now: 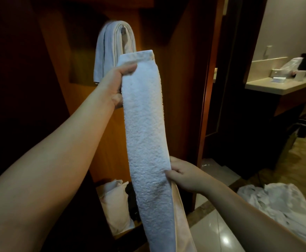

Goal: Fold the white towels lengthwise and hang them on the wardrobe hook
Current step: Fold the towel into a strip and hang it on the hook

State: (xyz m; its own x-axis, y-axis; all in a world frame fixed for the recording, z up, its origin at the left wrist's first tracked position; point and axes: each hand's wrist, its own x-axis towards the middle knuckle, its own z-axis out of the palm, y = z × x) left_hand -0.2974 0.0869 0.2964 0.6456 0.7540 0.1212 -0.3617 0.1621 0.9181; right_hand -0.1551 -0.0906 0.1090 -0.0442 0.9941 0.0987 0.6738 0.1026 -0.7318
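Your left hand [115, 82], left of centre, grips the upper end of the folded white towel [146, 135], fingers curled round its edge. Above it, upper centre, hung towels [110, 51] drape over the wardrobe hook [123, 30]. Lower right of centre, your right hand [184, 176] pinches the towel's right edge.

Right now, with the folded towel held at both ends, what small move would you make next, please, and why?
Probably lift the top end up toward the hook. The towel already looks folded into a long strip: the left hand grips it near the top and the right hand pinches it lower down. Another towel is draped on the hook just behind, so this one likely goes over it.
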